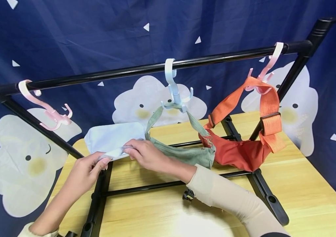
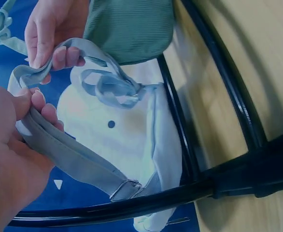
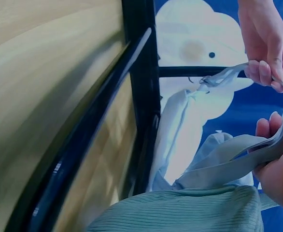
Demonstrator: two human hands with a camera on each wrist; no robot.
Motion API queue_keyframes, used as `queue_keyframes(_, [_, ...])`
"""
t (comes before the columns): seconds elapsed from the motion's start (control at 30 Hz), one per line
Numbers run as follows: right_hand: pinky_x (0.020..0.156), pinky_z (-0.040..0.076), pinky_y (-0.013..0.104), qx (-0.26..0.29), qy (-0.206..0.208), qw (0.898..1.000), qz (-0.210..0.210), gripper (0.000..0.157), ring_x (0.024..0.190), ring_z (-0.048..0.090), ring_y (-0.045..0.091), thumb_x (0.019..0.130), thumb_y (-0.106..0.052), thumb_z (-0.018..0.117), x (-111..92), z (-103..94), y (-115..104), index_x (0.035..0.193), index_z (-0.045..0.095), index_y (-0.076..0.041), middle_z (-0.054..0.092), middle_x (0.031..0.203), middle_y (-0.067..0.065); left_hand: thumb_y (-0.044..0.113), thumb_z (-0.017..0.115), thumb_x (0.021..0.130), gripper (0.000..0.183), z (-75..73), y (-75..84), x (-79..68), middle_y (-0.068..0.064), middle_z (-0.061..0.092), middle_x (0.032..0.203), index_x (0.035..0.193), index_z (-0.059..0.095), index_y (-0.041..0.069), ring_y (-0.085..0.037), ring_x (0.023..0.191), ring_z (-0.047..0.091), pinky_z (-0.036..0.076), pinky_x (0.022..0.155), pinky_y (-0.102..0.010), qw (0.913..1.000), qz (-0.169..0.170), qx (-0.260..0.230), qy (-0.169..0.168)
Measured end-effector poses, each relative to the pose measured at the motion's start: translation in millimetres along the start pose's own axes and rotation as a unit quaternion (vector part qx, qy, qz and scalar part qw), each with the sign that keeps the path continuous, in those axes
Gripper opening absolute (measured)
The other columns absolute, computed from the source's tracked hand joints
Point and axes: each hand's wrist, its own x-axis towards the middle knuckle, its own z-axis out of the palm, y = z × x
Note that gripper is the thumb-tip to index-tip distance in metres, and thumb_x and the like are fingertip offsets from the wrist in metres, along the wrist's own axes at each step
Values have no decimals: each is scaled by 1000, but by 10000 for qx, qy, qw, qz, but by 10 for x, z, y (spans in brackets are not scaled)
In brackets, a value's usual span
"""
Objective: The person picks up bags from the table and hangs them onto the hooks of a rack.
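A light blue bag (image 1: pixel 116 135) hangs in front of both hands, below the rack's left part. My left hand (image 1: pixel 83 172) pinches its strap (image 2: pixel 74 154) between thumb and fingers. A short way to the right, my right hand (image 1: pixel 148 154) grips the same strap, which bends in a loop between the two hands. A metal buckle (image 2: pixel 126 190) shows on the strap in the left wrist view. Above and left of the hands is a pink hook (image 1: pixel 56 117) with nothing on its prongs. Beside my right hand hangs a green corduroy bag (image 1: pixel 185 154).
A black rack bar (image 1: pixel 132 70) crosses above the wooden table (image 1: pixel 162 214). The green bag hangs from a blue hook (image 1: pixel 175 89), and a red bag (image 1: pixel 239 151) with an orange strap from another pink hook (image 1: pixel 270 65). A blue cloud-patterned curtain (image 1: pixel 82 33) stands behind.
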Motion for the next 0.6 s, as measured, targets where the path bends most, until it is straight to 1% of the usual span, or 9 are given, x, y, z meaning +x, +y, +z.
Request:
queue_keyframes(0.1, [74, 46, 17, 18, -90, 9998, 184, 19, 75, 54, 7, 109, -22, 55, 17, -36, -43, 111, 70, -11, 63, 80, -4, 9, 68, 99, 13, -45, 36, 5, 10, 60, 71, 89, 67, 17, 3, 57, 44, 38, 52, -17, 9997, -159, -169, -37])
queue_keyframes(0.2, [76, 46, 19, -19, -146, 9991, 389, 21, 79, 54, 8, 109, -27, 53, 35, -66, -92, 113, 70, -13, 61, 82, -5, 11, 66, 101, 11, -91, 54, 9, 7, 64, 73, 92, 68, 16, 1, 60, 47, 40, 52, -19, 9983, -419, -375, -155])
queue_keyframes(0.3, [79, 45, 21, -82, -163, 9986, 492, 23, 84, 56, 9, 109, -30, 53, 51, -90, -132, 115, 69, -14, 61, 84, -4, 13, 65, 102, 8, -135, 69, 12, 4, 67, 76, 95, 70, 14, -1, 62, 50, 42, 51, -20, 9955, -695, -593, -267])
queue_keyframes(0.37, [79, 45, 21, -99, -169, 9984, 529, 24, 85, 56, 10, 109, -31, 53, 60, -107, -157, 116, 69, -14, 62, 87, -4, 15, 65, 102, 7, -163, 81, 13, 4, 68, 77, 98, 70, 13, -1, 62, 51, 42, 51, -21, 9935, -834, -692, -340])
queue_keyframes(0.53, [79, 45, 21, -11, -155, 9986, 501, 24, 84, 56, 10, 110, -30, 51, 86, -140, -193, 117, 67, -13, 61, 88, -3, 18, 65, 103, 8, -225, 112, 15, 7, 64, 77, 101, 70, 12, -3, 57, 48, 41, 49, -24, 9891, -1079, -886, -465])
queue_keyframes(0.6, [78, 45, 20, 76, -154, 9987, 475, 24, 83, 55, 10, 110, -30, 50, 97, -151, -206, 116, 66, -13, 60, 87, -2, 19, 64, 104, 9, -251, 123, 15, 9, 64, 79, 102, 69, 11, -5, 58, 49, 42, 51, -25, 9866, -1167, -1015, -521])
